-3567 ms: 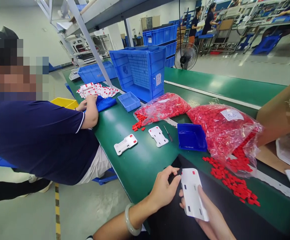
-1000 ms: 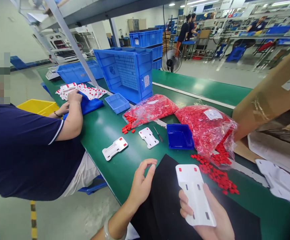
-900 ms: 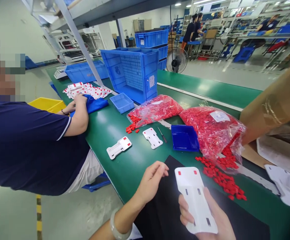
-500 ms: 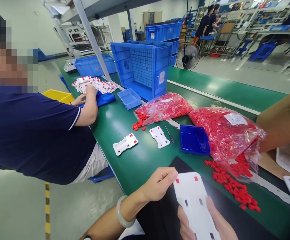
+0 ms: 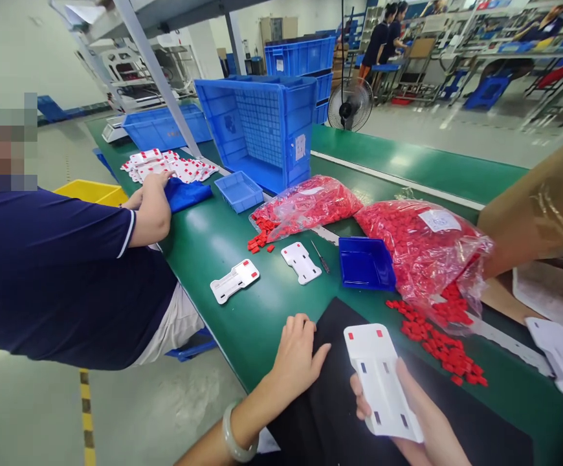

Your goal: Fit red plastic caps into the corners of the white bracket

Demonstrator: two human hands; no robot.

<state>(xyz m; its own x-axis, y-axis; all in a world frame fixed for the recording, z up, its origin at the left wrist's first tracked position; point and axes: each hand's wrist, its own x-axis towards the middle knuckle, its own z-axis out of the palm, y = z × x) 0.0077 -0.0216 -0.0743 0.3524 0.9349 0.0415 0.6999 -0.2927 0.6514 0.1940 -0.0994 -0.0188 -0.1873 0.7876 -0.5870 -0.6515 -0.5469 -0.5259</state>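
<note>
My right hand (image 5: 424,408) grips a white plastic plate (image 5: 381,382) by its sides, above a black mat (image 5: 330,401). Two red squares sit at the plate's far corners, and dark slots show along its length. My left hand (image 5: 298,356) rests at the mat's left edge, apart from the plate, with thumb spread and nothing in it. Farther up the table lie two similar white plates, one on the left (image 5: 234,281) and another (image 5: 301,263) beside a small screwdriver (image 5: 320,256). Loose red pieces (image 5: 439,343) are scattered right of the mat.
A dark blue tray (image 5: 366,264) stands beyond the mat, next to a clear bag of red pieces (image 5: 422,252); a second bag (image 5: 310,206) lies behind. A co-worker (image 5: 58,272) sits at left by piled white plates (image 5: 167,166). A cardboard box (image 5: 538,200) bounds the right.
My left hand has let go of the plate's far corner and moved left, down to the mat edge. My right hand still holds the plate. The view has shifted slightly.
</note>
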